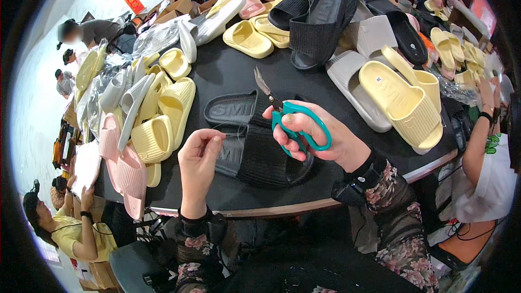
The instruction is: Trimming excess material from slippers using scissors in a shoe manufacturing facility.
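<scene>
My right hand (317, 135) grips a pair of scissors with teal handles (296, 125), the blades open and pointing up and left. My left hand (198, 157) pinches a thin thread between thumb and fingers, just left of a black slide sandal (260, 157). That sandal lies on the black table (233, 70) below both hands. A second black slide (233, 109) lies just behind it.
Yellow slides (401, 100), grey ones (347, 70), pink ones (122, 165) and more black ones (320, 21) are piled around the table. Other people sit at the lower left (59, 222), the right (488, 163) and the far side. The table's front edge (271, 209) runs under my wrists.
</scene>
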Tool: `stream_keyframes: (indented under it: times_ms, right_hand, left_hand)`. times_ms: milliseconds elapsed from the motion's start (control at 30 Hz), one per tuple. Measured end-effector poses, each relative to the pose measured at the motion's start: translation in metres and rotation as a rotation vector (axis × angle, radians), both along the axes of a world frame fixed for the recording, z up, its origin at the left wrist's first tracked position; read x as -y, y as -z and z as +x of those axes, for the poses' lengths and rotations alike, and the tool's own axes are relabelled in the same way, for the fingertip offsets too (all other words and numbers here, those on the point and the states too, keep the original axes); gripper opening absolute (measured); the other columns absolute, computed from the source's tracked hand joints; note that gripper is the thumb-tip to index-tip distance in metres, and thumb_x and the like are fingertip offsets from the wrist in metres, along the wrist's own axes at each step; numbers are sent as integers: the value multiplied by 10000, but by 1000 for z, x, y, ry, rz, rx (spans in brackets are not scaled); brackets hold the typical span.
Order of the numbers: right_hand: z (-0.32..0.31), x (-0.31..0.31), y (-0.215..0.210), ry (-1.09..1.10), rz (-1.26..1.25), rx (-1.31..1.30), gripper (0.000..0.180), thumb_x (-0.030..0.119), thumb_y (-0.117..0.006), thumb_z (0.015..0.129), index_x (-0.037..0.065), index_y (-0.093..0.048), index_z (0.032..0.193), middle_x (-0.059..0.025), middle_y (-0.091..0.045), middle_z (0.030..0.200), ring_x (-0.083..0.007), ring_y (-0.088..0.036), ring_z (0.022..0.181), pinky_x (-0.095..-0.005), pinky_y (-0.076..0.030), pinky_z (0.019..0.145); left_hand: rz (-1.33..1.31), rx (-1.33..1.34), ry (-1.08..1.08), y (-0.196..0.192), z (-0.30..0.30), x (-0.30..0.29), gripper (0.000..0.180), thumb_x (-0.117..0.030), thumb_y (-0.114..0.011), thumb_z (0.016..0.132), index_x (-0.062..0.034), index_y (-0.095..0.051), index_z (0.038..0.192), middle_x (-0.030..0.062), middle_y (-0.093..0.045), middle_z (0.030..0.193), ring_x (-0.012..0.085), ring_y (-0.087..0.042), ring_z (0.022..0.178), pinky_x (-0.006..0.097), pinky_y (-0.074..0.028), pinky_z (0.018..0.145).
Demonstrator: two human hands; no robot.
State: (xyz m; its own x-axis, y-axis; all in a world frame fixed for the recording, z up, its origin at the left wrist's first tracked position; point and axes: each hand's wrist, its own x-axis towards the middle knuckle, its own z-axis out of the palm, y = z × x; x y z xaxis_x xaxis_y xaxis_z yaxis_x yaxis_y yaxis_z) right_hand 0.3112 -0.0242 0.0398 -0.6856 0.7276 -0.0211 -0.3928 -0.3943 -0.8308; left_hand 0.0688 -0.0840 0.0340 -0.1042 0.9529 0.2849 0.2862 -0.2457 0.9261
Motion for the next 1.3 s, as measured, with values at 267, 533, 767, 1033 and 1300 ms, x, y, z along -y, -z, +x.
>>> stream_keyframes:
  times_ms: [267, 533, 767, 1033, 1300]
  right_hand:
    - [9, -6, 0, 179, -12, -51, 363, 268, -568, 873, 7, -492, 1114, -49, -548, 731, -107, -507, 534, -230, -411, 413]
    - [8, -7, 2, 147, -23, -131, 352, 260, -568, 872, 21, -491, 1119, -49, -539, 749, -103, -500, 552, -237, -418, 431]
    - [16, -8, -1, 244, 75, -92, 361, 248, -562, 879, 14, -483, 1142, -49, -535, 732, -103, -490, 519, -231, -404, 422]
    - [12, -5, 9, 473, 777, 392, 403, 124, -674, 808, 7, -488, 1146, -91, -606, 847, -113, -594, 727, -273, -488, 683]
    - [18, -5, 7, 606, 1038, 778, 388, 138, -671, 757, 26, -500, 1086, -171, -619, 862, -314, -628, 760, -385, -508, 683]
  left_hand:
    - [-207, -191, 135, 12, 8, -14, 259, -76, -542, 899, 43, -536, 1129, 49, -643, 892, 80, -583, 766, 206, -473, 706]
    - [-153, -259, 352, 36, 29, -56, 577, -183, -619, 875, 87, -368, 1320, 121, -611, 1027, 134, -586, 859, 257, -472, 733]
    - [-60, 357, 153, -4, 39, -50, 337, -31, -556, 875, 61, -454, 1182, 92, -577, 1060, 143, -562, 954, 270, -459, 836]
    - [128, 530, 95, -22, 29, -59, 359, 22, -500, 886, 46, -433, 1238, 140, -543, 1205, 191, -551, 1065, 321, -419, 950]
    - [298, 562, 64, -12, 31, -80, 418, 44, -514, 866, 35, -403, 1269, 130, -517, 1223, 185, -522, 1088, 318, -405, 956]
